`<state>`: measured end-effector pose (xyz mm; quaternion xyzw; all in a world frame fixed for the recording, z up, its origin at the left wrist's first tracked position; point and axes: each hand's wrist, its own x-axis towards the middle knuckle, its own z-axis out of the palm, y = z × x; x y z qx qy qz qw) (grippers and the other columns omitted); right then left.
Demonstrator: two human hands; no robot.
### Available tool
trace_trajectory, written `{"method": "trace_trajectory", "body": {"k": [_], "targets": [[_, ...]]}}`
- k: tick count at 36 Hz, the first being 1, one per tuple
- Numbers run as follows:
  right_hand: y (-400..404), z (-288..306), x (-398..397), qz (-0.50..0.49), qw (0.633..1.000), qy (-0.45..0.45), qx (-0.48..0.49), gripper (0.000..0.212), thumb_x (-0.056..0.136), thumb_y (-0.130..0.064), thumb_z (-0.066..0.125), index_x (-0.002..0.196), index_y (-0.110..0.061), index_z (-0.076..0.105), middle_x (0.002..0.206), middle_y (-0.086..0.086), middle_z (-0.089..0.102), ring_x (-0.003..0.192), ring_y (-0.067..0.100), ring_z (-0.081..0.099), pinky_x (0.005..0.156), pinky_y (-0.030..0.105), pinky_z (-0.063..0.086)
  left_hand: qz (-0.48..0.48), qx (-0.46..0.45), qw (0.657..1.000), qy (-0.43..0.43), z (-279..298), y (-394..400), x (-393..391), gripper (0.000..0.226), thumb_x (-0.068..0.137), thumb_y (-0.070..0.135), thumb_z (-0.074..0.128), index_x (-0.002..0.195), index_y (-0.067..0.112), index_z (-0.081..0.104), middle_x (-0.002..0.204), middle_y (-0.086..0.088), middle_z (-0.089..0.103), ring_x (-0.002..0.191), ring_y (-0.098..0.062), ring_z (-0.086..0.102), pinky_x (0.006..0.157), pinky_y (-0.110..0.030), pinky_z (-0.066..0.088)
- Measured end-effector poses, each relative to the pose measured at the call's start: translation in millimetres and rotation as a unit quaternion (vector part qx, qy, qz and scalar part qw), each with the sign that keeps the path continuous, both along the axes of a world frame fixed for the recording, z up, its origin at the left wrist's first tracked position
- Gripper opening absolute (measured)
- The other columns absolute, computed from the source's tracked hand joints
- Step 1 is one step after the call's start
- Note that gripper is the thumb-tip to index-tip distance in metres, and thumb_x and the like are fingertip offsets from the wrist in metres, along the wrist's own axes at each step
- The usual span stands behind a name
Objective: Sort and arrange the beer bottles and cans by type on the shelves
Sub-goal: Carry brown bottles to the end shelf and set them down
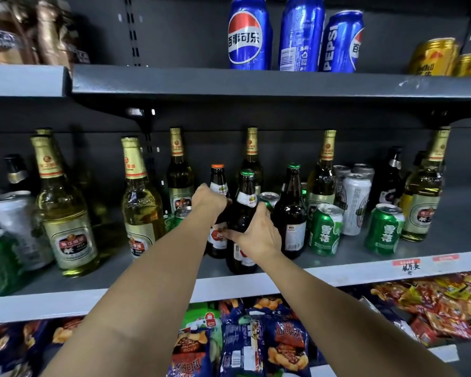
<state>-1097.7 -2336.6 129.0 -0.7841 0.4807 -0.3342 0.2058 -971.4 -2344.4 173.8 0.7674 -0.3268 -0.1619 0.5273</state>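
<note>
A: Left hand point(208, 198) grips the orange-capped brown glass bottle point(218, 213); right hand point(257, 235) wraps the green-capped brown glass bottle point(244, 213).

B: Both upright, touching, mid grey metal shelf point(337, 257), near its front edge.

Bare shelf floor point(174, 270) between gold-foil bottle point(140, 202) and brown bottles point(242, 221); green cans point(325, 229) crowding right.
</note>
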Motion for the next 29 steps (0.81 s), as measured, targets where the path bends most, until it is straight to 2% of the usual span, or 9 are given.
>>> {"method": "trace_trajectory", "body": {"k": [5, 10, 13, 16, 18, 21, 24, 26, 29], "targets": [[-1, -2, 6, 0.001, 1.0, 0.013, -0.013, 0.08, 0.07, -0.056, 0.077, 0.122, -0.014, 0.032, 0.126, 0.006, 0.048, 0.109, 0.03, 0.057, 0.067, 0.034, 0.04, -0.003, -0.046, 0.998, -0.052, 10, 11, -4, 0.039, 0.092, 0.009, 0.051, 0.131, 0.007, 0.048, 0.118, -0.014, 0.06, 0.112, -0.034, 0.055, 0.095, -0.041, 0.049], [-2, -4, 0, 0.017, 0.999, 0.037, -0.028, 0.083, 0.071, -0.064, 0.072, 0.124, -0.015, 0.031, 0.129, 0.004, 0.043, 0.115, 0.029, 0.053, 0.069, 0.035, 0.041, 0.004, -0.044, 0.992, -0.117, -2, 27, -6, 0.049, 0.087, 0.005, 0.049, 0.135, 0.017, 0.044, 0.124, -0.006, 0.059, 0.115, -0.029, 0.053, 0.092, -0.041, 0.048], [-3, -2, -3, 0.009, 0.997, 0.069, -0.03, 0.089, 0.073, -0.063, 0.069, 0.134, -0.014, 0.027, 0.137, 0.005, 0.039, 0.125, 0.028, 0.044, 0.079, 0.038, 0.043, 0.035, -0.077, 0.989, -0.124, -11, 37, -5, 0.04, 0.086, 0.008, 0.049, 0.125, 0.019, 0.05, 0.12, 0.0, 0.061, 0.111, -0.024, 0.055, 0.085, -0.037, 0.047], [-1, -1, 0, -0.001, 0.997, 0.071, -0.025, 0.084, 0.075, -0.056, 0.07, 0.133, -0.013, 0.027, 0.136, 0.007, 0.042, 0.122, 0.03, 0.047, 0.077, 0.037, 0.043, 0.053, -0.134, 0.978, -0.153, -15, 44, -9, 0.016, 0.095, 0.029, 0.049, 0.106, 0.02, 0.056, 0.1, 0.006, 0.062, 0.097, -0.021, 0.059, 0.072, -0.032, 0.042], [2, -1, 3, -0.014, 0.997, 0.066, -0.028, 0.082, 0.076, -0.057, 0.071, 0.131, -0.013, 0.03, 0.133, 0.007, 0.043, 0.119, 0.03, 0.051, 0.072, 0.036, 0.043, 0.034, -0.159, 0.975, -0.152, -15, 47, -15, 0.029, 0.095, 0.048, 0.047, 0.093, 0.021, 0.057, 0.088, 0.008, 0.061, 0.088, -0.018, 0.059, 0.067, -0.03, 0.039], [6, -3, 8, -0.03, 0.997, 0.058, -0.03, 0.084, 0.076, -0.054, 0.072, 0.135, -0.012, 0.029, 0.135, 0.008, 0.042, 0.121, 0.029, 0.049, 0.076, 0.037, 0.044, -0.031, -0.128, 0.976, -0.174, -17, 45, -22, 0.044, 0.087, 0.065, 0.051, 0.089, 0.022, 0.058, 0.086, 0.007, 0.062, 0.083, -0.016, 0.058, 0.068, -0.031, 0.043], [4, -5, 5, -0.023, 0.996, 0.078, -0.039, 0.087, 0.08, -0.047, 0.07, 0.143, -0.011, 0.022, 0.141, 0.009, 0.038, 0.126, 0.029, 0.046, 0.086, 0.039, 0.046, -0.073, -0.08, 0.968, -0.228, -22, 42, -32, 0.042, 0.079, 0.064, 0.063, 0.084, 0.024, 0.052, 0.079, 0.009, 0.059, 0.077, -0.014, 0.057, 0.058, -0.029, 0.038], [1, -4, -3, 0.011, 0.995, 0.088, -0.045, 0.083, 0.082, -0.045, 0.068, 0.143, -0.013, 0.022, 0.139, 0.008, 0.038, 0.123, 0.03, 0.049, 0.084, 0.039, 0.046, -0.063, -0.072, 0.965, -0.243, -26, 39, -35, 0.039, 0.078, 0.06, 0.067, 0.084, 0.026, 0.048, 0.081, 0.008, 0.059, 0.082, -0.018, 0.059, 0.06, -0.03, 0.041], [-4, -5, -23, 0.044, 0.99, 0.112, -0.075, 0.079, 0.084, -0.053, 0.061, 0.143, -0.019, 0.024, 0.135, 0.004, 0.042, 0.118, 0.028, 0.052, 0.077, 0.038, 0.044, -0.028, -0.063, 0.968, -0.241, -30, 34, -39, 0.04, 0.08, 0.057, 0.065, 0.098, 0.024, 0.053, 0.101, 0.001, 0.062, 0.1, -0.025, 0.058, 0.074, -0.039, 0.051]]}}
